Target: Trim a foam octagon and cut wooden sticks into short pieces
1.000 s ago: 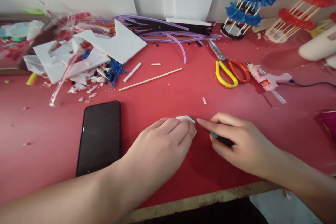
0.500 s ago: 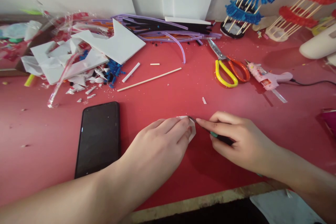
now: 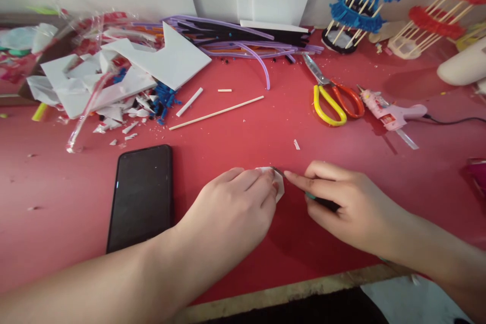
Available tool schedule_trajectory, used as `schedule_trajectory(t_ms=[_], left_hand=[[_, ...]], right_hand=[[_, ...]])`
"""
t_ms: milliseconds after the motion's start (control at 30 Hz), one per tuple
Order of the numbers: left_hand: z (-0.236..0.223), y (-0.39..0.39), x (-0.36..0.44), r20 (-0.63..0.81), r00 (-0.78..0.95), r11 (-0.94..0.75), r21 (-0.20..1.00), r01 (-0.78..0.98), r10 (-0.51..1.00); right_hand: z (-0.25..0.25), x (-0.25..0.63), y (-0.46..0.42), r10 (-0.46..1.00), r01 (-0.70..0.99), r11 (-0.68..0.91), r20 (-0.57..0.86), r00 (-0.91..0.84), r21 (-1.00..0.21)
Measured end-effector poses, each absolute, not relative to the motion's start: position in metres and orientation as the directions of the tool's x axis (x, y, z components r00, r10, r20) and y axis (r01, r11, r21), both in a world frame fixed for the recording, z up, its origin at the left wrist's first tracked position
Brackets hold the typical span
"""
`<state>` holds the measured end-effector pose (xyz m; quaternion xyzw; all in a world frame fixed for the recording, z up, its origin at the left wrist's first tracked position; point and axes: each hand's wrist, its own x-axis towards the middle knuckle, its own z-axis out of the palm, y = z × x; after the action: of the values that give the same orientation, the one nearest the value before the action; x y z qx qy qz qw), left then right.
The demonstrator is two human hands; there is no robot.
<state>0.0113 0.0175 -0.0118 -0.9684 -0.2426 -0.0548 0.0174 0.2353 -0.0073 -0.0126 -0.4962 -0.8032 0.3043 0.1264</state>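
Under the curled fingers of my left hand (image 3: pixel 233 207) a small white foam board piece (image 3: pixel 280 191) is pressed to the table, its right side showing and the rest covered. My right hand (image 3: pixel 347 200) is closed around a craft knife (image 3: pixel 327 203) with a dark handle and a bit of green, index finger stretched along it. The knife's thin tip meets the upper right edge of the piece, beside my left fingertips. A small white scrap (image 3: pixel 296 145) lies just beyond the hands.
A black phone (image 3: pixel 141 197) lies left of my left forearm. Farther back are scissors (image 3: pixel 329 106), a pink glue gun (image 3: pixel 393 111), a wooden stick (image 3: pixel 216 113), foam offcuts (image 3: pixel 182 63) and purple pipe cleaners (image 3: pixel 261 63). A blue-topped model (image 3: pixel 357 17) stands at back right.
The whole view has shifted slightly. Both hands keep almost the same pose, and the knife tip stays at the edge of the foam board piece.
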Motion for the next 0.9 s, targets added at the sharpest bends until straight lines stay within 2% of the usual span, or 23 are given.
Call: schedule_trajectory(t_ms=[733,900], left_hand=[[-0.0128,0.0218,0.0126,0.100,0.879,-0.884,0.030,0.466,0.467],[-0.0147,0.0196,0.0135,0.163,0.869,-0.881,0.001,0.473,0.467]], right_hand=[[-0.0078,0.2283,-0.0028,0.861,0.741,0.348,-0.116,-0.495,-0.575],[-0.0132,0.2292,-0.0041,0.867,0.736,0.337,-0.112,-0.486,-0.588]])
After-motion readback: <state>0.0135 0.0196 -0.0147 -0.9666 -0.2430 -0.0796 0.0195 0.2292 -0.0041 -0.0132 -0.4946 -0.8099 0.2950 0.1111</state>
